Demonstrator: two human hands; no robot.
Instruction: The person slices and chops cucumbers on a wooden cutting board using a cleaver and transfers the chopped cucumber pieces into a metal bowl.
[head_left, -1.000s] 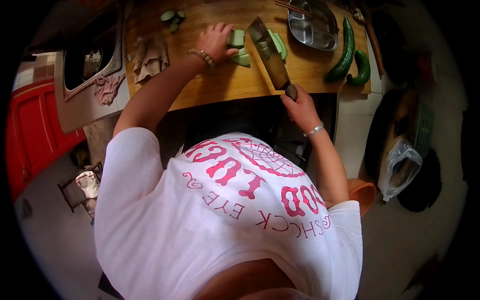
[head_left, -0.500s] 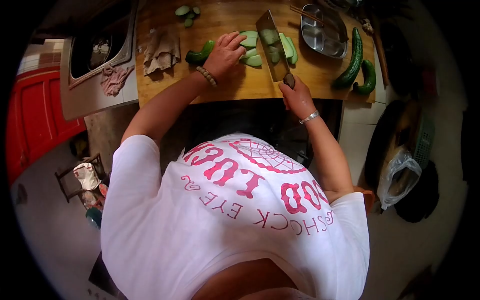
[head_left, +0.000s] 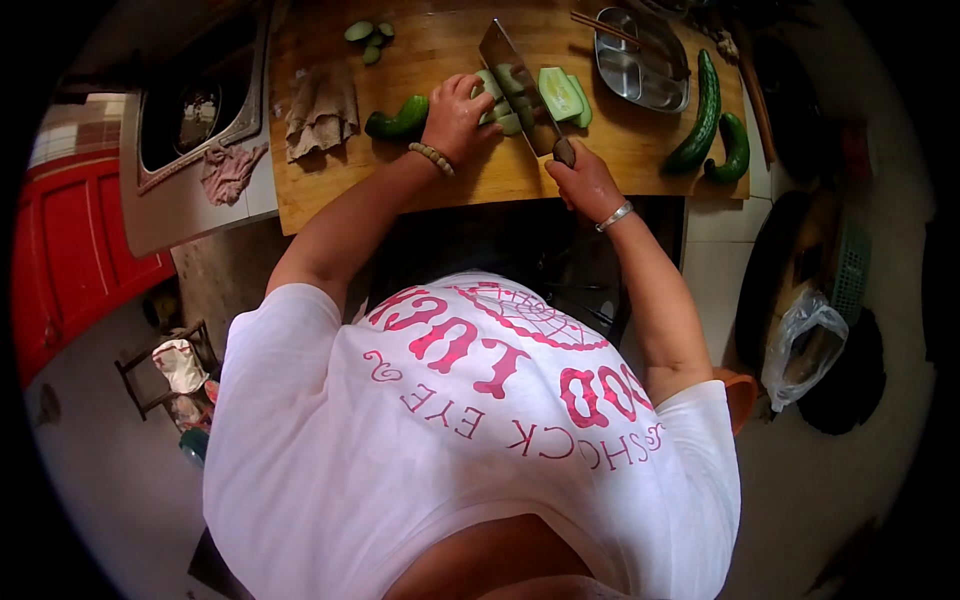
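Note:
My right hand (head_left: 588, 184) is wrapped around the handle of a cleaver (head_left: 522, 90). Its broad blade stands on edge, tilted, close beside the fingertips of my left hand (head_left: 458, 120). Curled fingers of that left hand press on cut cucumber pieces (head_left: 487, 85), partly hidden by the hand and blade. Right of the blade lie flat cucumber slices (head_left: 562, 96) with pale cut faces. An uncut-looking dark green cucumber end (head_left: 398, 121) lies left of my left wrist.
All this lies on a wooden board (head_left: 330, 195). A brown cloth (head_left: 322, 115) and small green pieces (head_left: 370, 40) are at left. On the right are a divided metal tray (head_left: 655, 80) with chopsticks and two whole cucumbers (head_left: 705, 110). A sink (head_left: 200, 100) is far left.
The cleaver has shifted left towards my left hand, leaving slices apart on its right side. My left hand has moved slightly right with its fingers still on the pieces.

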